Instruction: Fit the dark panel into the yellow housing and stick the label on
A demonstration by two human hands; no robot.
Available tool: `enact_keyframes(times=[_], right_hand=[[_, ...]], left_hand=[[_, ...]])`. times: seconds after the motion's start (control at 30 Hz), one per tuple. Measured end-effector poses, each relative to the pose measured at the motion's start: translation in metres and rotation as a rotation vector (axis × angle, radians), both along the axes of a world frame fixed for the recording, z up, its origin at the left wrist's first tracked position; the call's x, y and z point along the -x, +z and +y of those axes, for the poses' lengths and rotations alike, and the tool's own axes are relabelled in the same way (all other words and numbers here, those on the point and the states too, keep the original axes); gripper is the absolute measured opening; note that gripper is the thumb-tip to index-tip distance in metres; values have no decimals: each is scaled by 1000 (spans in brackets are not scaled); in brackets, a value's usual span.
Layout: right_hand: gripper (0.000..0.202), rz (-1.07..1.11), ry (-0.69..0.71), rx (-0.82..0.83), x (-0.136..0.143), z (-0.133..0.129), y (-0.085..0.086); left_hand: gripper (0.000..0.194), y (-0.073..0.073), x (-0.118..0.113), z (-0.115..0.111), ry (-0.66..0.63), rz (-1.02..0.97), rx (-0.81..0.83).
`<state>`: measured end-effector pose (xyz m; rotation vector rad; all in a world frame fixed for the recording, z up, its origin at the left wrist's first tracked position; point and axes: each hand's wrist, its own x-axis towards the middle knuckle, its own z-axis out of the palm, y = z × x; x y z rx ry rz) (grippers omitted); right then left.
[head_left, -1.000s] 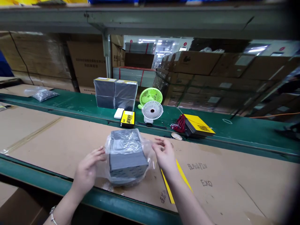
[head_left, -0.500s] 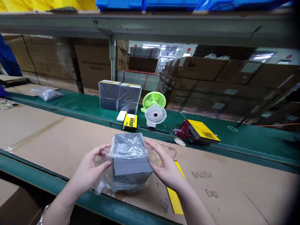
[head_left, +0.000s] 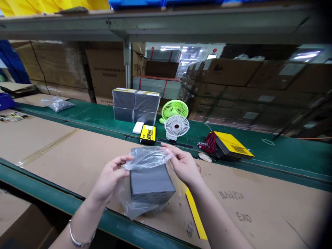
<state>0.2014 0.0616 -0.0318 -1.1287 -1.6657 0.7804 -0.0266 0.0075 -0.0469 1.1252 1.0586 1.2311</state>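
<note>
A dark grey block, which looks like a stack of boxes (head_left: 151, 181), stands on the cardboard-covered bench in front of me. A clear plastic bag (head_left: 147, 159) lies loosely over its top and hangs down its left and front sides. My left hand (head_left: 110, 178) pinches the bag's edge at the upper left corner, thumb and fingers together. At the upper right, my right hand (head_left: 183, 164) grips the bag's other edge between thumb and fingers. A yellow strip of card (head_left: 195, 214) lies right of the block, partly hidden by my right forearm.
Behind the block are a small yellow-and-black box (head_left: 148, 134), a white fan (head_left: 177, 126) and a green fan (head_left: 174, 110). Wrapped grey boxes (head_left: 124, 103) stand farther back. Yellow-topped cards (head_left: 233, 143) and red cables (head_left: 209, 142) lie right. A shelf beam (head_left: 194, 26) crosses overhead.
Both hands have come up to the bag's upper edges, and the bag is drawn across the block's top. The right hand moved up and away from the block's side. The view shifted slightly.
</note>
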Motion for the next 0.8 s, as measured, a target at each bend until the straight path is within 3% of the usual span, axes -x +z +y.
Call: enact_keyframes(times=[0.1,0.23,0.33,0.43,0.53,0.6,0.7,0.8], right_hand=[[33,79,-27,70,8,19,4],[40,44,-116,110,18,43,9],[36,21,-135,162,21,56,8],[31,59,-131,209,20,63,4],[26,89,-111,235,21,66,-1],[22,96,-82,276,23,70,-4],[20,104,-10,371,27,77,-11],[21,97,36,429,27,79,-27]], left_hand=[[39,4,-8,-2,26,143,-160],[47,16,-19,4,153,503,-320],[28,24,-26,10,215,707,-432],[17,26,-24,20,233,750,-441],[17,20,-11,39,246,583,-286],[16,12,1,56,219,342,-176],[11,-1,11,80,89,-89,88],[2,-16,9,92,-30,-231,270]])
